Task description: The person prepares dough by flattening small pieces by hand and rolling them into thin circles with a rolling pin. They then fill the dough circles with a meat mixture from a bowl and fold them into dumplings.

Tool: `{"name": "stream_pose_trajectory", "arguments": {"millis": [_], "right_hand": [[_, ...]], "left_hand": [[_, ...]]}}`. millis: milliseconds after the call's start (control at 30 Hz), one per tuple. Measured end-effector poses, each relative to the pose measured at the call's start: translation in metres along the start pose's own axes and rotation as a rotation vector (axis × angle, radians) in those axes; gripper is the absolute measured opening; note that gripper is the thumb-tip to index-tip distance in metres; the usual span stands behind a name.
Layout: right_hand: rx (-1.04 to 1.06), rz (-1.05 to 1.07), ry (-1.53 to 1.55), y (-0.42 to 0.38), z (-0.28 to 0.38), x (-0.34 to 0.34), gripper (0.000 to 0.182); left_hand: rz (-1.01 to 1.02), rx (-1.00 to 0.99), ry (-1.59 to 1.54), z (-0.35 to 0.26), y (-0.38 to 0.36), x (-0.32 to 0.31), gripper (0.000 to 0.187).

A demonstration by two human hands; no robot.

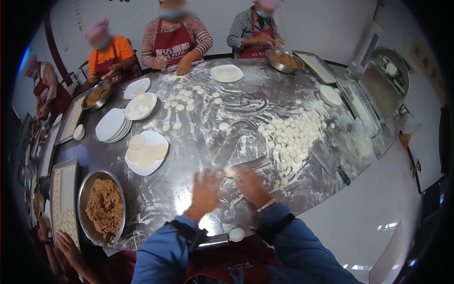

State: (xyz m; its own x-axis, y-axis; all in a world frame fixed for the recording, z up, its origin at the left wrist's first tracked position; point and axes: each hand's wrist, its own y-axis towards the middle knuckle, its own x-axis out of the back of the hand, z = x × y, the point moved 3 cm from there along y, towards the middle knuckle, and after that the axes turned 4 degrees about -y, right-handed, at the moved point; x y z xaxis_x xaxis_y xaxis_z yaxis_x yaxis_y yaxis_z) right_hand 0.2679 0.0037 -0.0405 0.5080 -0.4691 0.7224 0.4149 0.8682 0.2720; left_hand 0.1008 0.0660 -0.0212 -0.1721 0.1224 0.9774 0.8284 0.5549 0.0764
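Note:
My left hand is over the floured table, its fingers spread and blurred by motion. Close beside it, my right hand reaches forward with fingers stretched out and smeared. A pale piece of dough lies between the two hands, right at the right fingertips. Just beyond the right hand runs a dark, narrow streak or stick. Many small dough pieces are spread to the right of it. Near my apron, a round white lump sits beside a shiny metal object.
At left stand a bowl of brown filling, a tray of dumplings, a plate of dough rounds and stacked plates. A dark-handled tool lies near the right edge. Co-workers work across the table; another person's hands are at lower left.

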Motion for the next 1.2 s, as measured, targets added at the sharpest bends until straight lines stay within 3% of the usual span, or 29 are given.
{"name": "stream_pose_trajectory", "arguments": {"millis": [67,133,200,233,267,333,400,467,500,567,700,767,867,933,1000,1033,1100,1200], "right_hand": [[0.103,0.090,0.148,-0.014,0.037,0.013,0.035],[0.000,0.102,0.213,-0.026,0.031,0.031,0.040],[0.088,-0.312,-0.229,-0.042,0.015,0.073,0.042],[-0.026,-0.285,-0.380,-0.047,0.009,0.092,0.042],[-0.142,-0.255,-0.529,-0.053,0.002,0.109,0.042],[-0.158,-0.178,-0.513,-0.064,-0.041,0.117,0.040],[-0.175,-0.104,-0.495,-0.073,-0.050,0.115,0.039],[-0.240,-0.090,-0.135,-0.072,-0.038,0.107,0.036],[-0.240,-0.086,-0.126,-0.070,-0.019,0.104,0.036],[-0.355,0.117,0.322,-0.070,0.022,0.089,0.033],[-0.215,0.222,0.358,-0.061,0.034,0.035,0.031],[0.163,0.096,-0.004,-0.057,0.041,0.024,0.032],[0.193,0.033,0.039,-0.058,0.038,0.025,0.027],[0.063,0.037,0.178,-0.055,0.028,0.043,0.025],[-0.238,-0.069,0.201,-0.060,-0.007,0.063,0.025],[-0.166,-0.207,0.069,-0.058,-0.025,0.080,0.028],[-0.334,-0.270,-0.099,-0.047,-0.057,0.120,0.032],[-0.232,-0.388,-0.275,-0.006,-0.104,0.164,0.042]], "left_hand": [[-0.072,0.148,0.026,0.040,-0.006,0.008,0.057],[-0.194,0.189,0.097,0.066,-0.011,0.020,0.055],[-0.249,0.200,0.003,0.056,-0.009,0.044,0.054],[-0.248,0.202,-0.006,0.047,-0.002,0.049,0.054],[-0.186,0.080,-0.094,0.029,0.006,0.051,0.054],[-0.110,-0.154,-0.172,-0.004,0.018,0.042,0.055],[-0.054,-0.242,-0.170,-0.017,0.025,0.005,0.056],[-0.084,-0.238,-0.152,-0.013,0.026,-0.001,0.055],[-0.099,-0.239,-0.131,-0.010,0.022,-0.002,0.055],[-0.073,-0.175,-0.078,0.000,0.017,0.003,0.054],[-0.082,-0.057,-0.049,0.009,0.009,0.026,0.052],[-0.137,-0.077,-0.133,-0.002,0.011,0.038,0.054],[-0.182,-0.185,-0.215,-0.038,0.026,0.055,0.056],[-0.197,-0.245,-0.245,-0.057,0.037,0.051,0.058],[-0.074,-0.317,-0.297,-0.070,0.038,0.025,0.060],[0.020,-0.299,-0.108,-0.071,0.036,0.005,0.060],[0.025,-0.311,-0.106,-0.070,0.046,-0.006,0.060],[0.039,-0.299,-0.130,-0.070,0.042,-0.003,0.059]]}}
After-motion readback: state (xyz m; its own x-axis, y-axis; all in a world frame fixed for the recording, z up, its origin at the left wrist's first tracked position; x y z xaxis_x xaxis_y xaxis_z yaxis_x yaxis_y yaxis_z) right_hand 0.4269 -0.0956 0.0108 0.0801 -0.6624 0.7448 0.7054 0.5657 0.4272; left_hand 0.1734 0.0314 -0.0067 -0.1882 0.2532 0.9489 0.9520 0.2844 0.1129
